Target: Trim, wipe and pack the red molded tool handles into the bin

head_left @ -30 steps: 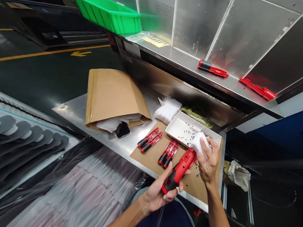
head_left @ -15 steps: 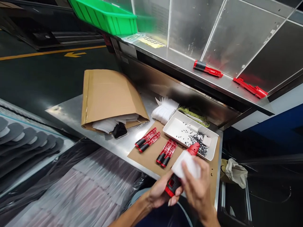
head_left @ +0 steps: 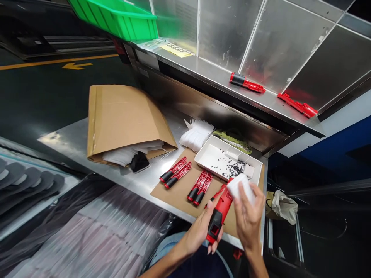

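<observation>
My left hand (head_left: pixel 199 233) is closed round the black lower end of a red-and-black plastic housing (head_left: pixel 223 204), which points away from me. Pinched in my right hand (head_left: pixel 249 216) is a folded white cloth or pad (head_left: pixel 241 187), held at the housing's far red end. Just past it stands a white tray (head_left: pixel 207 156) with many small black parts (head_left: pixel 236 168) in it. Red-and-black housing halves lie in two pairs on the brown cardboard sheet: a left pair (head_left: pixel 175 173) and a nearer pair (head_left: pixel 200 187). Another red part shows partly behind the held housing.
A cardboard box (head_left: pixel 130 116) of white sheets lies left, a phone (head_left: pixel 139 162) at its mouth. A white stack (head_left: pixel 197 135) sits behind the tray. The raised shelf carries a green bin (head_left: pixel 127 25) and two red pieces, a housing (head_left: pixel 247 82) and a shell (head_left: pixel 297 105).
My right hand has slid the white pad up from the middle of the housing to its far end, uncovering the red body. The view has shifted slightly right.
</observation>
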Action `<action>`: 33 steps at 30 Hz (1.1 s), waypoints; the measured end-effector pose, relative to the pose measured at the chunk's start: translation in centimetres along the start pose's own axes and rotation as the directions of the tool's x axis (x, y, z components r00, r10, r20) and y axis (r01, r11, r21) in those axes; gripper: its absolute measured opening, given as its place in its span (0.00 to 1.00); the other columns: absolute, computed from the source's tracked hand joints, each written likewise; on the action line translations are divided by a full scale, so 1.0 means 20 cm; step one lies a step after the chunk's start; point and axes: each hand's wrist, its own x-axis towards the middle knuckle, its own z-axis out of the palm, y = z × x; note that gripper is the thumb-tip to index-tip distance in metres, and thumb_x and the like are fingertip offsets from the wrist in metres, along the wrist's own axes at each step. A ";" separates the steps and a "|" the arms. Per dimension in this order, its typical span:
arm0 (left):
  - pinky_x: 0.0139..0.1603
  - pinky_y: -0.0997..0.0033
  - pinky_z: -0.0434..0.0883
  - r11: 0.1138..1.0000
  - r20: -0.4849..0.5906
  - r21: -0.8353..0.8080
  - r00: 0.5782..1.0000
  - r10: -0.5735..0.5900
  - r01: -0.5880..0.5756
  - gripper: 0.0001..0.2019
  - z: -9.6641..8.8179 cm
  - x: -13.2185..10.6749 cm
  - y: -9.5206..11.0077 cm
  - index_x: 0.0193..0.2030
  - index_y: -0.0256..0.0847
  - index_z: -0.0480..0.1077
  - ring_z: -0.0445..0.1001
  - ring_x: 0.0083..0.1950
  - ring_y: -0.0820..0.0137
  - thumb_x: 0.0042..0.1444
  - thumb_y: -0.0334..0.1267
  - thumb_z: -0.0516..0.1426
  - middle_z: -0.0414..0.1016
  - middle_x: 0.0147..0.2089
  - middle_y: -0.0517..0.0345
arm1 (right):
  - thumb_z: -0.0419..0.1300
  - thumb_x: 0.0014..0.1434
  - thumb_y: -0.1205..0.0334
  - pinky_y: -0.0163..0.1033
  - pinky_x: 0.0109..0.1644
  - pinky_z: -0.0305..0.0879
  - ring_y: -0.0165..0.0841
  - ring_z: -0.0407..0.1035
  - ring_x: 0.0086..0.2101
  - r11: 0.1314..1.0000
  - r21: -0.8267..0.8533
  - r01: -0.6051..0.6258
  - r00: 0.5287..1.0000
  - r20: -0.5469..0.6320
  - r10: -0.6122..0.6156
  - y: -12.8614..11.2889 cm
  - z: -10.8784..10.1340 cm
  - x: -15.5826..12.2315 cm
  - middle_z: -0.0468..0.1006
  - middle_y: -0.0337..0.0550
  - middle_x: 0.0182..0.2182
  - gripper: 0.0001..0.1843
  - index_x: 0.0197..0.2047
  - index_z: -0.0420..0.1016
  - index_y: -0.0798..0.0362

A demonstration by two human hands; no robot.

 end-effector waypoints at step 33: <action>0.14 0.81 0.52 0.983 0.095 -0.027 0.980 -0.176 0.179 0.47 0.00 -0.02 0.04 0.74 0.43 0.41 0.60 0.13 0.76 0.58 0.68 0.50 0.67 0.17 0.68 | 0.59 0.66 0.63 0.51 0.50 0.68 0.43 0.64 0.51 0.990 -0.127 0.068 0.998 0.011 -0.067 0.08 -0.18 0.06 0.65 0.50 0.56 0.21 0.61 0.72 0.40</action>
